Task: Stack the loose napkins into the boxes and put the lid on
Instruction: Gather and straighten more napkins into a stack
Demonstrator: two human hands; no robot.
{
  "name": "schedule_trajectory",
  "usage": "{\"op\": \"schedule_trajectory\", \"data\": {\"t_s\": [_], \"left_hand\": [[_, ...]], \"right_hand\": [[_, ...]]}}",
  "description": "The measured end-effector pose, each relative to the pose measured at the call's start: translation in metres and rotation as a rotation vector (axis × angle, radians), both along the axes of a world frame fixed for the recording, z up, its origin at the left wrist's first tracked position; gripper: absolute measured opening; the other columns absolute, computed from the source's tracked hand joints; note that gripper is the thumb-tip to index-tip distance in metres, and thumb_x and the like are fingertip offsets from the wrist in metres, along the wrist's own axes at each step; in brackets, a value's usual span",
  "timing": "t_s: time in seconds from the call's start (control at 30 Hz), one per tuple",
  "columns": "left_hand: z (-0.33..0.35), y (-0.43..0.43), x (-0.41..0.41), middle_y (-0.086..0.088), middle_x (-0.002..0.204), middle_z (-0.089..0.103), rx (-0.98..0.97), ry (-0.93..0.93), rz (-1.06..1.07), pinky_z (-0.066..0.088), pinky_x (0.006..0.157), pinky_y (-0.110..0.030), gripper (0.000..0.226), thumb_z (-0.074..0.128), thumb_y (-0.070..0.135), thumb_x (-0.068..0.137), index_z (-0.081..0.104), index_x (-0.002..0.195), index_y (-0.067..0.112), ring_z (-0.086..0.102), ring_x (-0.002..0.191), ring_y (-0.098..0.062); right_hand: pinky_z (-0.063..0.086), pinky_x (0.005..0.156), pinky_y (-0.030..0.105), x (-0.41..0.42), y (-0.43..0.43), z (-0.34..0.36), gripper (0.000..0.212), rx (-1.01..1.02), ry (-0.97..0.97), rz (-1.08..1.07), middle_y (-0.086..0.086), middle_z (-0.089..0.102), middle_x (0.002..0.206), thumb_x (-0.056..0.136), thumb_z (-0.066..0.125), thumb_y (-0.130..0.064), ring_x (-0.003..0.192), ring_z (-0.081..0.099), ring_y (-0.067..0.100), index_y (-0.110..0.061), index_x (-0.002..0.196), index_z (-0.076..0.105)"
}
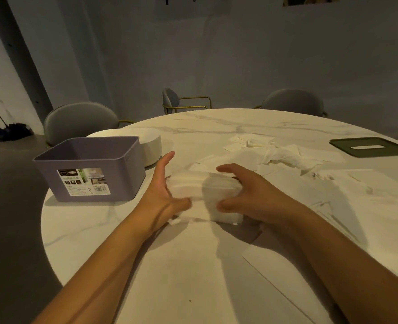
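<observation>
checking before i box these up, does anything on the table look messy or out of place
Yes: beyond the right hand, a heap of napkins lies crumpled and twisted rather than flat. The green lid sits far from the purple box.

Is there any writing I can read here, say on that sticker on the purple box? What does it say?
Sticker on the purple box: printed lines, small icons and a barcode, all too blurred to read.
Dark green lid: no writing visible.
Napkin stack: plain white, no writing.
So nothing here can be quoted.
</observation>
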State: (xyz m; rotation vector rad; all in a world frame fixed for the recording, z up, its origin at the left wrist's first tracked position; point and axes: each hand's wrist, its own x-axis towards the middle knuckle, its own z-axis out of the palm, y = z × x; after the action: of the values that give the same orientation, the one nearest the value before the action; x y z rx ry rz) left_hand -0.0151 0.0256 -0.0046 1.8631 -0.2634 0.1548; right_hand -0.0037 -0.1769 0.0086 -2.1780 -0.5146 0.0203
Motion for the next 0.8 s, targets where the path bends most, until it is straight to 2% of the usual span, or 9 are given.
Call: {"op": "schedule_trajectory", "data": {"t_s": [0.07, 0.13, 0.23, 0.3, 0.4, 0.47, 0.63, 0.7, 0.8], "left_hand": [[-0.001, 0.003, 0.000, -0.001, 0.123, 0.049, -0.030, 0.039, 0.020, 0.053, 0.056, -0.021, 0.097, 0.070, -0.014, 0.072, 0.025, 0.136, 0.043, 0.060, 0.083, -0.019], [-0.003, 0.004, 0.002, -0.004, 0.127, 0.048, -0.053, 0.049, 0.057, 0.051, 0.053, -0.020, 0.093, 0.073, -0.011, 0.071, 0.031, 0.135, 0.042, 0.058, 0.083, -0.020], [-0.002, 0.002, 0.002, -0.002, 0.092, 0.057, -0.092, 0.081, 0.086, 0.046, 0.048, -0.015, 0.080, 0.075, -0.006, 0.073, 0.040, 0.129, 0.039, 0.057, 0.070, -0.014], [-0.001, 0.001, 0.001, 0.002, 0.082, 0.055, -0.094, 0.104, 0.063, 0.048, 0.050, -0.015, 0.072, 0.073, -0.006, 0.075, 0.042, 0.124, 0.038, 0.057, 0.068, -0.013], [-0.003, 0.000, 0.000, -0.002, 0.105, 0.057, -0.067, 0.094, -0.006, 0.051, 0.059, -0.015, 0.068, 0.069, -0.006, 0.077, 0.041, 0.122, 0.038, 0.058, 0.087, -0.015], [-0.002, -0.001, -0.003, 0.005, 0.117, 0.052, -0.047, 0.072, -0.047, 0.051, 0.065, -0.014, 0.070, 0.068, -0.007, 0.078, 0.038, 0.122, 0.040, 0.054, 0.098, -0.013], [-0.001, -0.003, -0.006, 0.018, 0.120, 0.045, -0.108, 0.045, -0.085, 0.052, 0.074, -0.016, 0.081, 0.072, -0.007, 0.075, 0.035, 0.129, 0.041, 0.052, 0.107, -0.012], [0.000, -0.005, -0.006, 0.021, 0.116, 0.045, -0.129, 0.030, -0.070, 0.052, 0.073, -0.015, 0.083, 0.068, -0.010, 0.077, 0.032, 0.133, 0.040, 0.053, 0.102, -0.004], [0.002, -0.008, -0.008, 0.022, 0.109, 0.043, -0.114, 0.016, -0.054, 0.046, 0.069, -0.003, 0.083, 0.066, -0.012, 0.078, 0.029, 0.135, 0.035, 0.050, 0.087, 0.022]], "right_hand": [[0.049, 0.081, 0.024, 0.003, 0.000, -0.005, 0.054, 0.071, -0.036, -0.028, -0.015, 0.062, 0.106, 0.071, 0.077, -0.015, 0.093, 0.057, 0.004, -0.031, 0.119, 0.057], [0.052, 0.078, 0.023, 0.004, 0.001, -0.009, 0.042, 0.193, -0.036, -0.063, -0.012, 0.067, 0.097, 0.071, 0.077, -0.010, 0.088, 0.062, 0.004, -0.031, 0.104, 0.064], [0.055, 0.071, 0.021, 0.006, -0.001, -0.010, 0.032, 0.385, 0.020, -0.091, -0.007, 0.071, 0.090, 0.074, 0.077, -0.008, 0.082, 0.067, 0.007, -0.029, 0.097, 0.066], [0.055, 0.069, 0.023, 0.007, -0.003, -0.010, 0.030, 0.396, 0.072, -0.065, -0.006, 0.071, 0.091, 0.076, 0.076, -0.010, 0.082, 0.067, 0.009, -0.027, 0.099, 0.066], [0.056, 0.079, 0.028, 0.006, -0.002, -0.010, 0.037, 0.267, 0.102, -0.008, -0.005, 0.068, 0.098, 0.077, 0.075, -0.015, 0.090, 0.065, 0.011, -0.029, 0.108, 0.061], [0.055, 0.084, 0.031, 0.005, 0.000, -0.010, 0.041, 0.268, 0.107, 0.006, -0.008, 0.066, 0.102, 0.077, 0.074, -0.014, 0.093, 0.063, 0.010, -0.034, 0.109, 0.058], [0.054, 0.086, 0.030, 0.003, 0.001, -0.008, 0.048, 0.271, 0.096, 0.032, -0.012, 0.062, 0.106, 0.076, 0.076, -0.014, 0.097, 0.060, 0.009, -0.037, 0.112, 0.054], [0.053, 0.085, 0.029, 0.003, 0.001, -0.007, 0.052, 0.239, 0.095, 0.001, -0.012, 0.056, 0.109, 0.076, 0.076, -0.017, 0.097, 0.057, 0.011, -0.037, 0.117, 0.050], [0.051, 0.089, 0.030, 0.002, 0.001, -0.008, 0.066, 0.212, 0.094, -0.022, -0.011, 0.050, 0.112, 0.076, 0.076, -0.020, 0.097, 0.055, 0.010, -0.038, 0.129, 0.040]]}}
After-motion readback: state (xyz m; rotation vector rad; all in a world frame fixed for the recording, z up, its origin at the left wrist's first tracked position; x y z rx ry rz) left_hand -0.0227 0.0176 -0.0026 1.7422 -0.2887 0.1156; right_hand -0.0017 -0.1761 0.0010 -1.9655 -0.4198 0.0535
